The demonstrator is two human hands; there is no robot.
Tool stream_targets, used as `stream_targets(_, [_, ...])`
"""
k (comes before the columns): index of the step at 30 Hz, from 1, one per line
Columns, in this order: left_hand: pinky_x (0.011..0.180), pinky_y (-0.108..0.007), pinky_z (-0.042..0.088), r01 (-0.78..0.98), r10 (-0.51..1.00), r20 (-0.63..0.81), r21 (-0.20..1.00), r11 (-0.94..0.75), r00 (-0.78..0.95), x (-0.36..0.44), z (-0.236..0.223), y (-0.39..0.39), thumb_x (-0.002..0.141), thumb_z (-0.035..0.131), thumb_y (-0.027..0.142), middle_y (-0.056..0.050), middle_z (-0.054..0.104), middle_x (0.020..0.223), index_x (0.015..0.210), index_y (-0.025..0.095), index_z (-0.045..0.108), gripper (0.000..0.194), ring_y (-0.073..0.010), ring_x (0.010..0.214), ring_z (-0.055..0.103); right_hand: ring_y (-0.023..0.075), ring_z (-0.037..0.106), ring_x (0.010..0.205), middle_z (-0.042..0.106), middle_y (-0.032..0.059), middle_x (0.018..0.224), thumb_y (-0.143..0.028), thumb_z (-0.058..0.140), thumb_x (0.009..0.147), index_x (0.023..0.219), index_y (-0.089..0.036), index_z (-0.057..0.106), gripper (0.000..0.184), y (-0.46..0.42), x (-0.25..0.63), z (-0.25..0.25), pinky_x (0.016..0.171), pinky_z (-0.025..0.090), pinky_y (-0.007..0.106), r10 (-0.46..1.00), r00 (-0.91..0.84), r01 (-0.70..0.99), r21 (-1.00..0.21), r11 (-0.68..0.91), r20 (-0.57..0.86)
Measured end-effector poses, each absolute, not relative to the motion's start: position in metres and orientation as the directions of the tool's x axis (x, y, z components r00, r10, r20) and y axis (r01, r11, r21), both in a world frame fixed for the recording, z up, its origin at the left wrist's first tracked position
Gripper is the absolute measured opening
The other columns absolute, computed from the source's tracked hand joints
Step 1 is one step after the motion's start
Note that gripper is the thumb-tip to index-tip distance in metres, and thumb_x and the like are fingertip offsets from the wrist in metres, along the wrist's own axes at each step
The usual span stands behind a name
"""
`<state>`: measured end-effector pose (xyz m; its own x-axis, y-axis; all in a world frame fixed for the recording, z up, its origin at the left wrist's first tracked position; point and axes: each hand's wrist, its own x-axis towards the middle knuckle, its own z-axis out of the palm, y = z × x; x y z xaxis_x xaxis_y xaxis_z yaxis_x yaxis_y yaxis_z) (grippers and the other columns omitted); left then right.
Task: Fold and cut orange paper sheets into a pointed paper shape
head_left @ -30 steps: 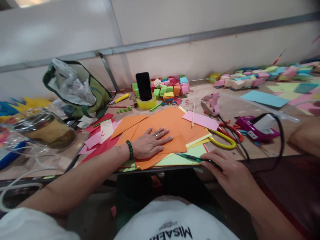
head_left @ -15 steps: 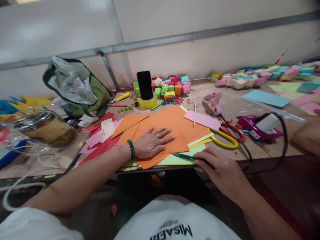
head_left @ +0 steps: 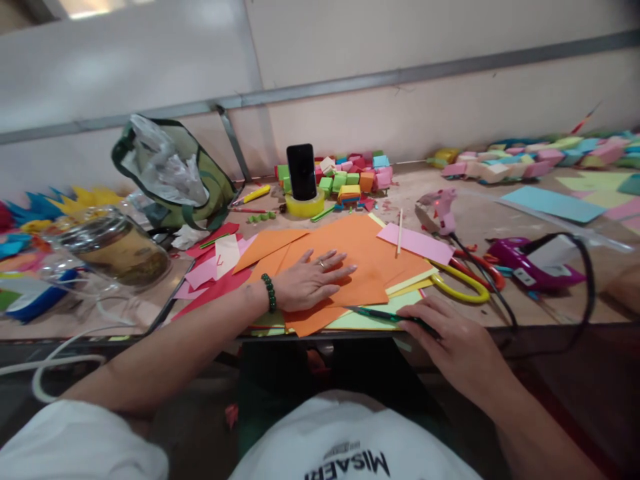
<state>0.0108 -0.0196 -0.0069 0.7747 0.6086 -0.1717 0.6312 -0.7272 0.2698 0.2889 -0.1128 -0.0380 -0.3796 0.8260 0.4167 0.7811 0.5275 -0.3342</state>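
My left hand (head_left: 311, 281) lies flat, fingers spread, on a stack of orange paper sheets (head_left: 360, 257) at the table's near edge. A ring and a green bead bracelet show on that hand and wrist. My right hand (head_left: 453, 343) is closed on a dark green pen (head_left: 375, 313), whose tip rests on a light green sheet (head_left: 367, 320) beside the orange paper. A pink paper strip (head_left: 416, 241) and a thin wooden stick (head_left: 399, 231) lie on the far right of the orange stack.
Yellow-handled scissors (head_left: 457, 288), a pink glue gun (head_left: 443, 207) with a black cord and a purple device (head_left: 533, 267) lie to the right. A phone (head_left: 301, 171) stands in a tape roll before coloured paper cubes (head_left: 350, 179). A green bag (head_left: 173, 173) and glass jar (head_left: 117, 250) sit left.
Both hands keep their hold and place on the paper; the pen has barely shifted. The view has swung a little to the left, so everything sits further right in the picture.
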Motion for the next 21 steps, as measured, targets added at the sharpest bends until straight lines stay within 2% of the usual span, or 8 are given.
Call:
stream_targets(6, [0.111,-0.058,0.004,0.63,0.602,-0.185,0.256,-0.733,0.776,0.003,-0.012,-0.017,0.097,0.016,0.045,-0.004,0.008,0.158,0.148,0.033,0.019,0.052,-0.0253,0.145,0.006,0.0176,0.064,0.075,0.063,0.0046,0.087,-0.032,0.044,0.094,0.095,-0.022,0.062,0.02,-0.11,0.281,-0.039,0.062,0.049,0.029,0.83,-0.382,0.795,-0.314,0.519,0.405])
stream_targets(21, [0.11,-0.058,0.008,0.627,0.602,-0.177,0.249,-0.738,0.779,0.004,-0.012,-0.017,0.098,0.018,0.044,-0.006,0.009,0.158,0.148,0.032,0.019,0.052,-0.0246,0.145,0.008,0.0181,0.064,0.075,0.064,0.0049,0.086,-0.032,0.046,0.093,0.093,-0.023,0.063,0.019,-0.108,0.283,-0.033,0.063,0.05,0.029,0.842,-0.403,0.746,-0.405,0.529,0.358])
